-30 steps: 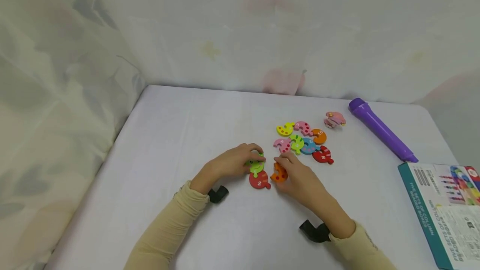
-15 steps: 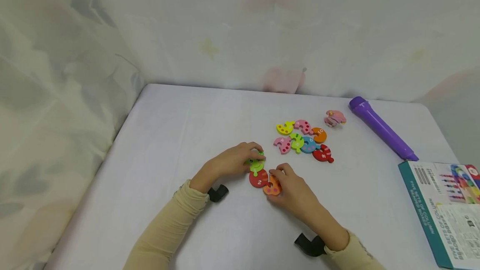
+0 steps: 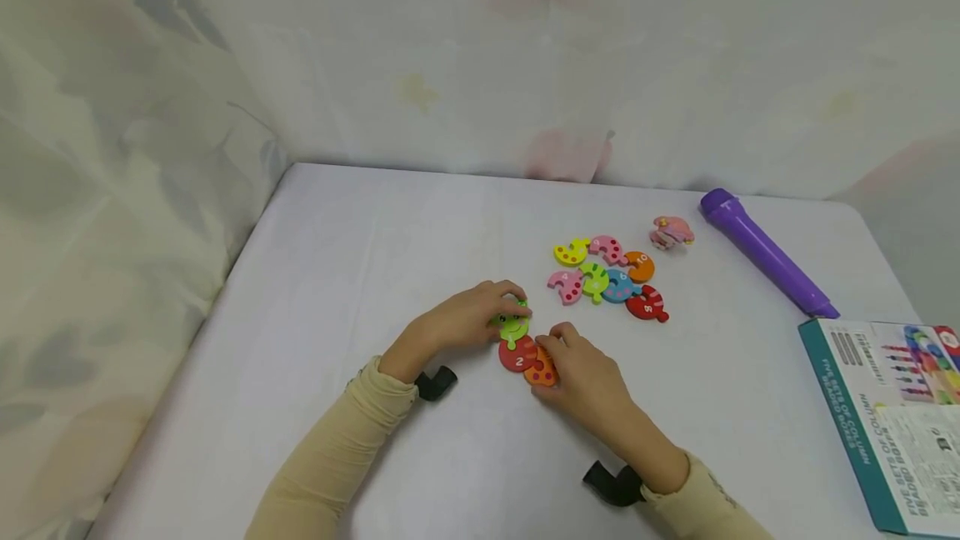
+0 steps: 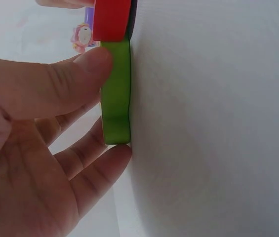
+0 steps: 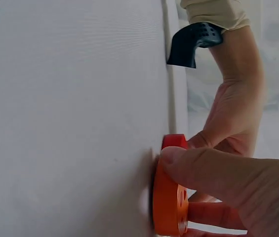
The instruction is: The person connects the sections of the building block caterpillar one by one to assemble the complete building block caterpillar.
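Note:
A green smiling puzzle piece [image 3: 513, 330] lies flat on the white table, with my left hand [image 3: 468, 319] holding it between thumb and curled fingers. Joined below it is a red piece marked 2 [image 3: 517, 354]. Against the red piece's right side sits an orange spotted piece [image 3: 541, 368]; my right hand [image 3: 588, 377] pinches it by its edges. In the left wrist view the thumb presses the side of the green piece [image 4: 116, 94]. The right wrist view shows the other thumb on the rim of the orange piece [image 5: 167, 207].
Behind my right hand lie several loose puzzle pieces, including a blue one [image 3: 618, 286] and a red one [image 3: 647, 304]. Farther right are a small pink figurine [image 3: 671, 232], a purple tube [image 3: 768, 252] and a teal-edged box [image 3: 885, 423]. A patterned cloth [image 3: 555, 65] hangs behind the table.
My right hand has brought the orange piece left and toward me, up against the red piece. My left hand has stayed on the green piece.

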`<move>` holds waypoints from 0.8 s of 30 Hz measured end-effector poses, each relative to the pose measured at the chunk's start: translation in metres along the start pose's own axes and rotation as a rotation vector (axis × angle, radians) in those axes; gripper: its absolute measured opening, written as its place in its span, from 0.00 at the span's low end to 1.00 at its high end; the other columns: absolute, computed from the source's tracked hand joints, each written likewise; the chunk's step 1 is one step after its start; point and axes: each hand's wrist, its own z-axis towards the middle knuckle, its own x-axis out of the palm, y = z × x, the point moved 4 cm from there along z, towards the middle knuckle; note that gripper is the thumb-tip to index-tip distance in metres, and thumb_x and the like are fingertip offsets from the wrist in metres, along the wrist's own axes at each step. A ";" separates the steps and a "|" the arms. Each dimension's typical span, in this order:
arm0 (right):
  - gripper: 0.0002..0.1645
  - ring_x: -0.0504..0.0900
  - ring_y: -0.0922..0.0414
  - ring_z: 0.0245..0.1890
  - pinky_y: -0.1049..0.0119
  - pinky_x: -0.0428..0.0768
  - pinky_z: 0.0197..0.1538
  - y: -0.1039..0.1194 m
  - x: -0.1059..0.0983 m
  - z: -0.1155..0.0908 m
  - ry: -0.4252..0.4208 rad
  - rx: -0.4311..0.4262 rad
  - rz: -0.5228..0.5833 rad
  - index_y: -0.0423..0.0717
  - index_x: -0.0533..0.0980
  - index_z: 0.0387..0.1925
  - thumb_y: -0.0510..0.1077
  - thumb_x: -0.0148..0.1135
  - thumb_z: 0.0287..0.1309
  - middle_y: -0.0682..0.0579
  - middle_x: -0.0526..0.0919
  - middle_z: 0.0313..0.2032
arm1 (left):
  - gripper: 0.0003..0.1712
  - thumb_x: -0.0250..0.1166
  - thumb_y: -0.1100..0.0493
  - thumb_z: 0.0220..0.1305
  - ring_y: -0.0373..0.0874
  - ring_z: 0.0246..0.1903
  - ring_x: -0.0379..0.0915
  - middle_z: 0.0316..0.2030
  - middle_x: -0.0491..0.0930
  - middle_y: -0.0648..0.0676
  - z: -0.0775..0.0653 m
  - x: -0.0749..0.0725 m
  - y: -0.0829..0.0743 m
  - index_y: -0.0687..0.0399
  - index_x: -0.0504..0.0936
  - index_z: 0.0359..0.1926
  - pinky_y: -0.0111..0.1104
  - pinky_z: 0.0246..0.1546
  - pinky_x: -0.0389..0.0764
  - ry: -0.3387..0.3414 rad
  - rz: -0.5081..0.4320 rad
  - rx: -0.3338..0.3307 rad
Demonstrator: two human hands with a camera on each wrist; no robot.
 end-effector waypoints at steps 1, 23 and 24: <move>0.39 0.75 0.56 0.41 0.59 0.80 0.39 0.000 0.000 0.000 -0.001 0.000 -0.011 0.44 0.75 0.52 0.54 0.76 0.36 0.49 0.72 0.47 | 0.24 0.64 0.65 0.57 0.42 0.53 0.64 0.57 0.68 0.47 0.000 0.000 0.000 0.45 0.77 0.56 0.31 0.52 0.69 0.000 -0.001 0.001; 0.38 0.79 0.49 0.38 0.56 0.80 0.35 -0.045 -0.053 0.020 -0.183 0.010 0.009 0.42 0.70 0.57 0.49 0.72 0.44 0.43 0.74 0.50 | 0.24 0.63 0.65 0.58 0.43 0.53 0.64 0.58 0.67 0.48 0.001 -0.001 0.000 0.47 0.77 0.57 0.31 0.51 0.70 0.031 -0.023 -0.009; 0.38 0.78 0.49 0.40 0.55 0.80 0.38 -0.046 -0.054 0.023 -0.184 0.000 0.006 0.42 0.70 0.58 0.47 0.72 0.44 0.43 0.74 0.51 | 0.24 0.63 0.65 0.57 0.43 0.53 0.64 0.58 0.67 0.48 0.001 -0.001 0.000 0.47 0.77 0.57 0.31 0.51 0.70 0.032 -0.023 -0.011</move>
